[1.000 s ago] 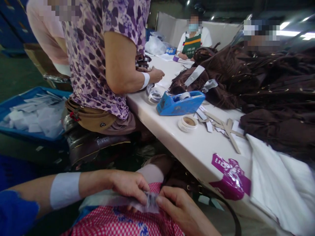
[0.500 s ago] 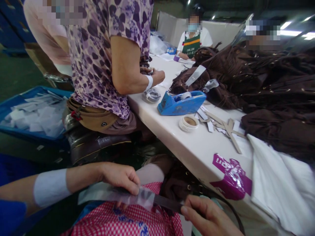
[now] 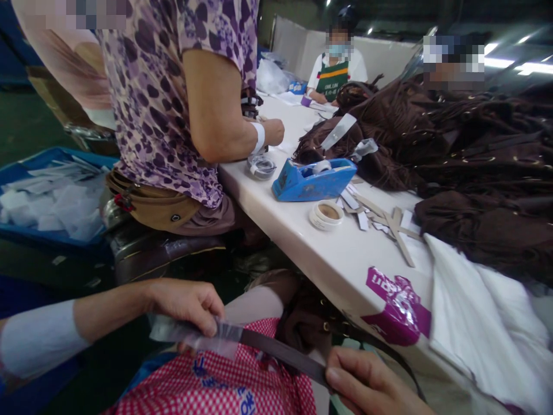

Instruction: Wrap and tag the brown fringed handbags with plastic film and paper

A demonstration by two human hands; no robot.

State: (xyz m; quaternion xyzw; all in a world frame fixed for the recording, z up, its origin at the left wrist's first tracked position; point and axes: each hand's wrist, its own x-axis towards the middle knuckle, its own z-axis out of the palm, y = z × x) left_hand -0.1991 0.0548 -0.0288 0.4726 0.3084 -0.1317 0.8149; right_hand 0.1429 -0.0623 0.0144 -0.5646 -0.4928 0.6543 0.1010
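- The wearer's left hand (image 3: pixel 188 305), a white band (image 3: pixel 41 337) around the forearm behind it, pinches a clear plastic sleeve (image 3: pixel 228 334) between thumb and fingers.
- The wearer's right hand (image 3: pixel 371 377) is closed on a dark brown strap (image 3: pixel 280 353), thumb on the near side.
- The strap stretches between the two hands, above the wearer's lap, sloping down from the sleeve to the right hand. How far it runs inside the plastic is hard to tell.
- Below lies a red-and-white checked apron (image 3: pixel 242 374) with blue lettering.
- To the right stands a white table (image 3: pixel 285 230). Near its edge are a blue tape dispenser (image 3: pixel 313 183) and, just beside it, a white roll (image 3: pixel 327 216).
- Past the roll, flat strips (image 3: pixel 400 236) lie scattered in a loose heap.
- Dark brown fringed goods (image 3: pixel 475 144) are piled along the far right, near a white cloth (image 3: pixel 475 311) draped over the edge and a crumpled purple wrapper (image 3: pixel 400 311).
- At upper left, a co-worker in a purple patterned shirt (image 3: pixel 151 115) works at the table; another in a green apron (image 3: pixel 332 83) sits at its far end.
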